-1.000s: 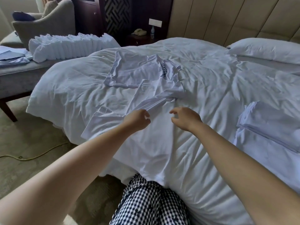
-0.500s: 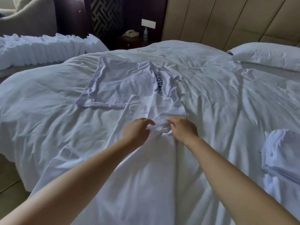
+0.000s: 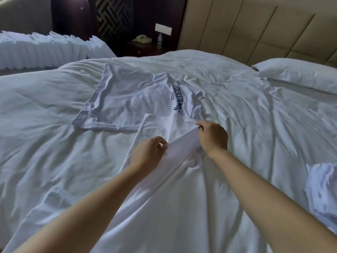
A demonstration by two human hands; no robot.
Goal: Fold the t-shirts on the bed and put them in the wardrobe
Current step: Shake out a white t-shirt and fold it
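Observation:
A white t-shirt [image 3: 127, 103] with dark lettering lies spread flat on the white bed [image 3: 246, 110], partly under a second white t-shirt [image 3: 160, 179] that stretches toward me. My left hand [image 3: 147, 154] and my right hand [image 3: 212, 136] both pinch the upper edge of this nearer shirt and hold a band of its cloth taut between them, lifted off the bed. A bunched pile of white t-shirts [image 3: 322, 190] sits at the right edge of the bed.
A row of folded white cloths [image 3: 42, 50] lines a bench to the left of the bed. A pillow [image 3: 299, 73] lies at the padded headboard. Behind stands a dark nightstand [image 3: 144, 47] with a telephone and a small bottle.
The view has moved closer over the bed. My right hand came in and gripped the shirt's edge beside the left; then the hands drew apart and raised the cloth.

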